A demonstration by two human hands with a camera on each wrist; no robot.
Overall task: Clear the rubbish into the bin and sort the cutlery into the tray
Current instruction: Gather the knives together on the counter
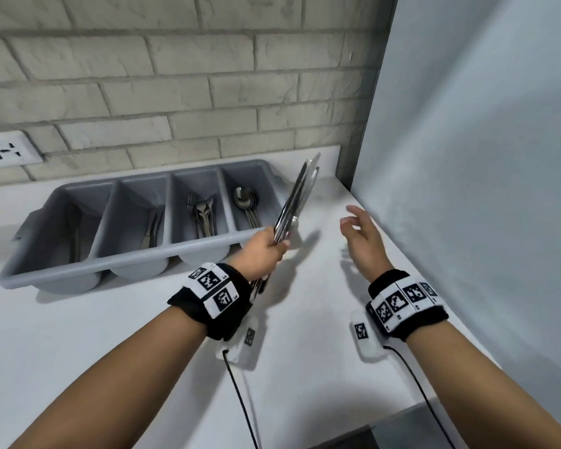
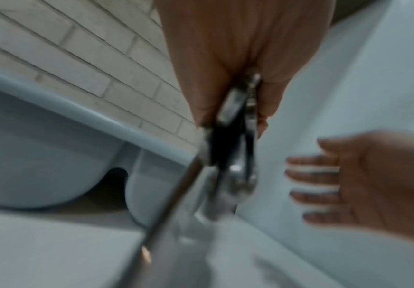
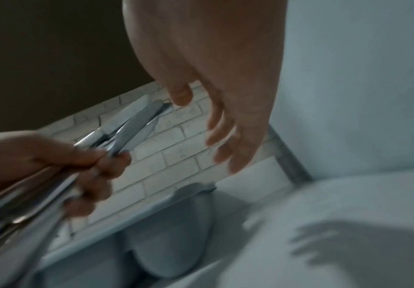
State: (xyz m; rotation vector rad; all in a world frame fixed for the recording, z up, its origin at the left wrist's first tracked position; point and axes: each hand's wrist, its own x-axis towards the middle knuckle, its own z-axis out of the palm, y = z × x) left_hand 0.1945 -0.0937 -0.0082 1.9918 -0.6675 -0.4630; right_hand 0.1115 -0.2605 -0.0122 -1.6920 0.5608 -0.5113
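My left hand (image 1: pixel 269 246) grips a bundle of steel knives (image 1: pixel 297 197) by the handles, blades pointing up and away over the right end of the grey cutlery tray (image 1: pixel 133 256). The tray has four compartments: spoons (image 1: pixel 246 202) lie in the rightmost, forks (image 1: pixel 203 212) in the one beside it, a knife (image 1: pixel 151 231) in the third. My right hand (image 1: pixel 360 231) hovers open to the right of the bundle, fingers spread, holding nothing. In the right wrist view the knives (image 3: pixel 132 134) fan out from the left hand (image 3: pixel 85 167). The left wrist view is blurred; the handles (image 2: pixel 233 136) show there.
The tray stands on a white counter (image 1: pixel 143 335) against a brick wall (image 1: pixel 175 92). A pale panel (image 1: pixel 483 157) bounds the counter on the right. A wall socket (image 1: pixel 4 150) sits at the far left. The counter's front edge (image 1: pixel 386 419) runs at the lower right.
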